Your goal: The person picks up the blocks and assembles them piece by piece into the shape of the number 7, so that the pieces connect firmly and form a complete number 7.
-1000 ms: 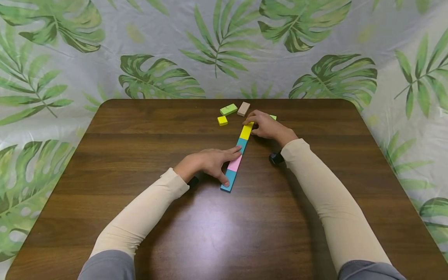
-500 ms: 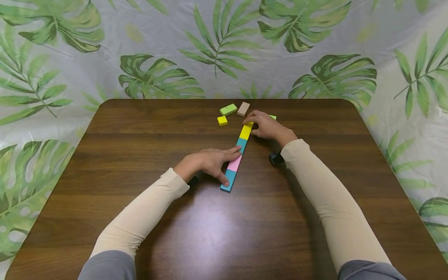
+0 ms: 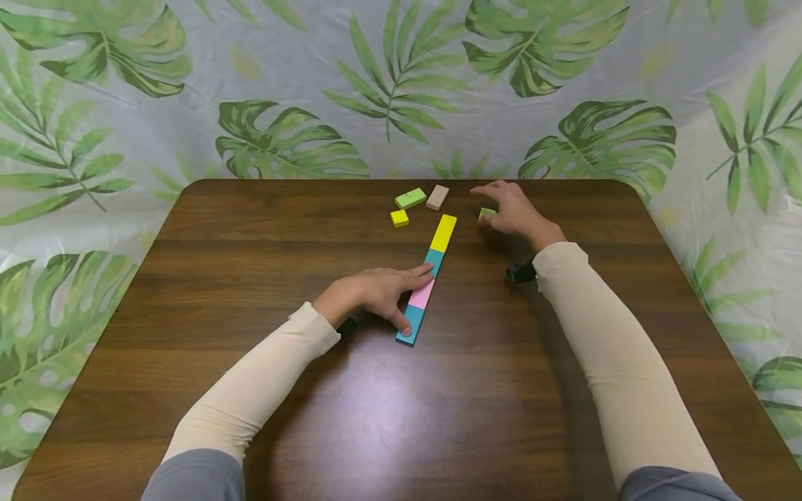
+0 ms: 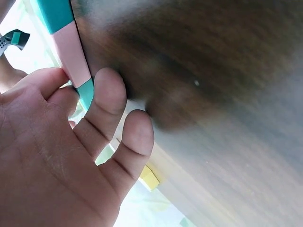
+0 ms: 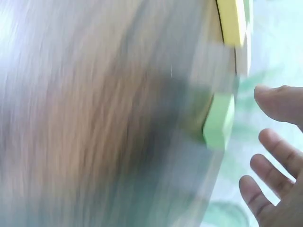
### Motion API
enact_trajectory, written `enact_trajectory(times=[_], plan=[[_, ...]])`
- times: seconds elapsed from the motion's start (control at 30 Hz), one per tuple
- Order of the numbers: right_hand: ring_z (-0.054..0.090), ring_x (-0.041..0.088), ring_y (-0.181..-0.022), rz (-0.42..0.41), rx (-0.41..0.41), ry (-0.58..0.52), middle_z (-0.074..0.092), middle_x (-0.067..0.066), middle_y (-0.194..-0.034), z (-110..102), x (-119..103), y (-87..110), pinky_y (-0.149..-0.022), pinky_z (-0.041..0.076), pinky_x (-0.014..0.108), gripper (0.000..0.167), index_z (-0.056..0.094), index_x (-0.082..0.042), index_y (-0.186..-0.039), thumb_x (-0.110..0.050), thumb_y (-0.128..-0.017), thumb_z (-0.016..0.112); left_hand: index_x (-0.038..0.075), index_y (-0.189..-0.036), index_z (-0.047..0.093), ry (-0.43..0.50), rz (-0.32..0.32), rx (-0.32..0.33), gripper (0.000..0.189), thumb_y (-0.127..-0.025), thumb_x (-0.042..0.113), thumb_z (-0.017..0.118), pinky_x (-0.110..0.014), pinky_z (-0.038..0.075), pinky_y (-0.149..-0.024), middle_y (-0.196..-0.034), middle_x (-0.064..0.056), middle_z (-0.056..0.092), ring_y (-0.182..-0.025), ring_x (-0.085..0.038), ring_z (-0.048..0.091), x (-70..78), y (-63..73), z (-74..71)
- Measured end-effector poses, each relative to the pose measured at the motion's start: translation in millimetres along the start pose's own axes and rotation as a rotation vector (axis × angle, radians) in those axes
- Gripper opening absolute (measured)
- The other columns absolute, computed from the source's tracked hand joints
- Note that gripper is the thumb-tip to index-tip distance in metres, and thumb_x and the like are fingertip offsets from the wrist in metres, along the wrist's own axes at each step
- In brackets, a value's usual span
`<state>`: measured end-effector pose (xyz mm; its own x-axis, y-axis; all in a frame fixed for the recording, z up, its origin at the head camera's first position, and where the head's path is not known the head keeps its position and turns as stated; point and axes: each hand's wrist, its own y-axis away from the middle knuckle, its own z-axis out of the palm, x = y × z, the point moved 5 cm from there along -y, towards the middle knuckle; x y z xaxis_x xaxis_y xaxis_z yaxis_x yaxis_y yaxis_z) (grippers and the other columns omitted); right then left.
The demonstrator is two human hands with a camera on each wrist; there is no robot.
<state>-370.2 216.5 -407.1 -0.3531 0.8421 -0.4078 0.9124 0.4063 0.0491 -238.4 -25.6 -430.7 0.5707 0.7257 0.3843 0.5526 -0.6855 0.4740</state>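
Note:
A straight row of flat blocks lies slanted on the table: yellow (image 3: 444,234), teal (image 3: 437,257), pink (image 3: 421,296) and a second teal block (image 3: 412,318) at the near end. My left hand (image 3: 379,289) rests against the row, its thumb on the near teal block and its forefinger reaching the farther one. In the left wrist view the pink block (image 4: 71,53) shows beside the fingertips. To the right of the row, my right hand (image 3: 519,212) hovers at a small light green block (image 3: 486,212), fingers spread. The right wrist view shows that green block (image 5: 219,122) apart from the fingers.
Beyond the row lie another light green block (image 3: 410,198), a plain wooden block (image 3: 437,197) and a small yellow block (image 3: 399,218). The brown table (image 3: 301,236) ends at a leaf-print curtain (image 3: 426,69) behind.
My right hand has left the yellow end of the row and moved right to the small green block. The left hand has stayed in place on the row.

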Motion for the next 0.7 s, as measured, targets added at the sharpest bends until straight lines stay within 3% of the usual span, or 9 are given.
enact_trajectory(times=[0.27, 0.7], plan=[[0.024, 0.051, -0.143, 0.064, -0.015, -0.028, 0.032, 0.030, -0.154, -12.2, 29.1, 13.5, -0.114, 0.025, 0.066, 0.061, 0.039, -0.007, -0.151, -0.010, -0.095, 0.060, 0.033, -0.160, 0.012, 0.003, -0.011, 0.000, 0.107, -0.079, 0.052, 0.079, -0.047, 0.028, -0.120, -0.168, 0.019, -0.006, -0.153, -0.022, 0.026, 0.3, 0.1, 0.0], [0.038, 0.047, -0.137, 0.071, -0.020, -0.036, 0.046, 0.029, -0.144, -6.5, 35.1, 17.0, -0.114, 0.029, 0.061, 0.046, 0.051, 0.000, -0.141, -0.013, -0.097, 0.059, 0.033, -0.160, 0.012, -0.002, -0.007, 0.001, 0.106, -0.079, 0.051, 0.079, -0.046, 0.029, -0.119, -0.168, 0.019, -0.005, -0.152, -0.023, 0.028, 0.8, 0.7, 0.2]])
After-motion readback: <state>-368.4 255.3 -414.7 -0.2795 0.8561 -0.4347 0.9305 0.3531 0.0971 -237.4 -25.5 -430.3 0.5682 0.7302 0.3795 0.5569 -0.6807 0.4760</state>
